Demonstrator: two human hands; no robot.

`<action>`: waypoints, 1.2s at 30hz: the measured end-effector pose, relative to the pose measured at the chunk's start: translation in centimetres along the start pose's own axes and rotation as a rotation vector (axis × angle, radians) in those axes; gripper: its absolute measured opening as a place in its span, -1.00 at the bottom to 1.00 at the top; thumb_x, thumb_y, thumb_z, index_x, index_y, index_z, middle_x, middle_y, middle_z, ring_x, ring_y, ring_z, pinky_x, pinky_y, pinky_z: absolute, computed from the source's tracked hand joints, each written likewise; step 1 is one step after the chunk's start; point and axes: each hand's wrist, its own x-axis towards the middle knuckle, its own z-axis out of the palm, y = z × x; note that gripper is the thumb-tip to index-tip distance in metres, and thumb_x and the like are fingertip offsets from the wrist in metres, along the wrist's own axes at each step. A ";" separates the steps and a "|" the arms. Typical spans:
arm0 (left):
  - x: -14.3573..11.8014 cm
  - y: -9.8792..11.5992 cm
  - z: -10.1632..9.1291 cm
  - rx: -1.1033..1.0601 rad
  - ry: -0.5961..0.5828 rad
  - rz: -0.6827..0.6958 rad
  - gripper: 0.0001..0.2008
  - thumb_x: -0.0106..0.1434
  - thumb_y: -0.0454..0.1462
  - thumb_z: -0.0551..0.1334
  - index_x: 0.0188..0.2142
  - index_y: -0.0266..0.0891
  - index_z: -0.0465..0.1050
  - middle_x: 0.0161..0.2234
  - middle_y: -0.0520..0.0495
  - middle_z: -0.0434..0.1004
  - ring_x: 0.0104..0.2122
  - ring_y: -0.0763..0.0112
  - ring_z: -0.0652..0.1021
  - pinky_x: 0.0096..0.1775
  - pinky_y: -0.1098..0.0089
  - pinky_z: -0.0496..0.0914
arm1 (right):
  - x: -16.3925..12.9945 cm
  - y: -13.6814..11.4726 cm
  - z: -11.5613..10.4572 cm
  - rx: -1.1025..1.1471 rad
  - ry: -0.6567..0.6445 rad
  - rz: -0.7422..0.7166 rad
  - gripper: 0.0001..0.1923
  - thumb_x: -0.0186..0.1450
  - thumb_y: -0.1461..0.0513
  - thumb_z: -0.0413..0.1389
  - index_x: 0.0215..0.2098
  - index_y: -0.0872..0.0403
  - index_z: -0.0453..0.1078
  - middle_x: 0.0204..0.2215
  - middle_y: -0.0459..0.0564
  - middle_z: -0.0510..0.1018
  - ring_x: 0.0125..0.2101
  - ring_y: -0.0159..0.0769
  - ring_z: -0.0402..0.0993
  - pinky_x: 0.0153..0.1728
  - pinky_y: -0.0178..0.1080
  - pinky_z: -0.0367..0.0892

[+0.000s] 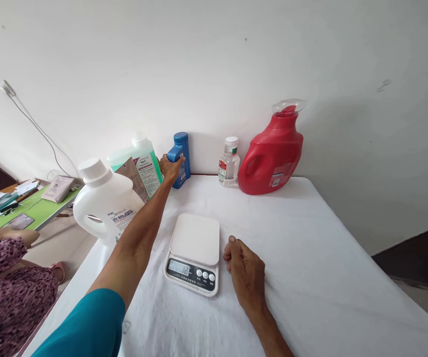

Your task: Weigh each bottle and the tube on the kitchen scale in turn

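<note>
At the far side of the table, my left hand (170, 168) is closed around the handle side of a blue plastic bottle (182, 148), which stands upright by the wall. My right hand (247, 270) rests on the white cloth in a loose fist, and nothing shows in it. Just left of that fist sits a white kitchen scale (195, 240) with a bare platform, a lit display and several buttons. Beside my left arm stand a large white jug (105, 193) with a handle, a brown pouch (130, 173) and a green liquid bottle (147, 166).
Against the wall stand a small clear bottle (229, 163) with a white cap and a red jug (273, 153) with clear plastic over its top. At the left, another person in a patterned garment (16, 302) is beside a green desk (46, 210) with a phone (21, 221).
</note>
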 end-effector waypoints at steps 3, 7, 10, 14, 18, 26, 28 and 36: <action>-0.6 -0.1 0.4 -0.070 0.030 -0.011 -0.63 0.10 -0.12 0.49 -0.23 -0.16 0.38 -0.25 -0.11 0.57 -0.21 0.16 0.57 -0.14 0.22 0.42 | 0.0 -0.2 -0.1 0.004 -0.002 -0.004 -0.42 0.49 -0.18 -0.11 -0.55 -0.03 0.17 -0.60 -0.13 0.33 -0.57 -0.29 0.25 -0.50 -0.25 0.19; -1.9 0.2 0.0 -0.210 0.058 0.019 -0.64 0.01 -0.14 0.51 -0.35 -0.15 0.37 -0.38 -0.03 0.48 -0.32 0.24 0.52 -0.22 0.26 0.40 | -0.1 -0.6 -0.2 0.012 -0.010 -0.006 -0.44 0.50 -0.15 -0.11 -0.54 -0.03 0.16 -0.61 -0.14 0.31 -0.58 -0.30 0.23 -0.49 -0.25 0.18; -3.7 0.8 -2.3 -0.353 -0.021 0.071 -0.62 -0.03 -0.10 0.51 -0.35 -0.17 0.40 -0.40 0.02 0.44 -0.38 0.32 0.48 -0.28 0.29 0.41 | -0.2 -0.8 -0.3 0.025 -0.005 -0.024 -0.45 0.50 -0.14 -0.10 -0.54 -0.02 0.16 -0.59 -0.14 0.33 -0.58 -0.31 0.25 -0.48 -0.25 0.20; -7.6 2.6 -8.2 -0.493 -0.219 0.124 -0.54 -0.09 -0.06 0.56 -0.30 -0.21 0.47 -0.38 0.01 0.49 -0.38 0.34 0.51 -0.30 0.31 0.44 | -0.2 -0.8 -0.2 0.053 0.004 -0.032 -0.43 0.48 -0.17 -0.09 -0.54 -0.02 0.19 -0.60 -0.14 0.34 -0.60 -0.32 0.27 -0.51 -0.25 0.22; -11.8 3.8 -13.8 -0.536 -0.410 0.067 -0.51 -0.06 -0.09 0.58 -0.17 -0.24 0.57 -0.26 -0.07 0.61 -0.28 0.25 0.59 -0.21 0.27 0.52 | -0.1 -0.9 -0.2 0.072 0.014 -0.029 -0.38 0.46 -0.23 -0.08 -0.55 -0.01 0.23 -0.61 -0.12 0.37 -0.61 -0.31 0.30 -0.53 -0.25 0.23; -15.5 3.0 -16.3 -0.561 -0.507 0.062 -0.48 -0.09 -0.13 0.60 -0.14 -0.24 0.60 -0.27 -0.04 0.62 -0.26 0.26 0.60 -0.19 0.29 0.52 | -0.1 -1.3 -0.3 0.051 0.070 -0.020 -0.32 0.40 -0.31 -0.08 -0.57 0.00 0.31 -0.62 -0.06 0.44 -0.63 -0.29 0.35 -0.53 -0.24 0.27; -15.7 2.9 -16.2 -0.561 -0.509 0.051 -0.50 -0.09 -0.12 0.60 -0.18 -0.25 0.59 -0.31 -0.02 0.60 -0.29 0.30 0.58 -0.22 0.32 0.50 | -0.2 -1.3 -0.3 0.042 0.061 -0.015 -0.32 0.40 -0.30 -0.08 -0.57 0.01 0.32 -0.61 -0.06 0.45 -0.63 -0.29 0.36 -0.53 -0.24 0.28; -16.4 2.6 -15.5 -0.467 -0.498 0.119 -0.53 -0.03 -0.08 0.58 -0.21 -0.25 0.56 -0.32 -0.01 0.57 -0.32 0.33 0.54 -0.26 0.36 0.46 | -0.3 -1.5 -0.3 0.022 0.056 -0.007 -0.31 0.37 -0.33 -0.06 -0.56 0.01 0.34 -0.60 -0.06 0.47 -0.62 -0.29 0.36 -0.51 -0.23 0.30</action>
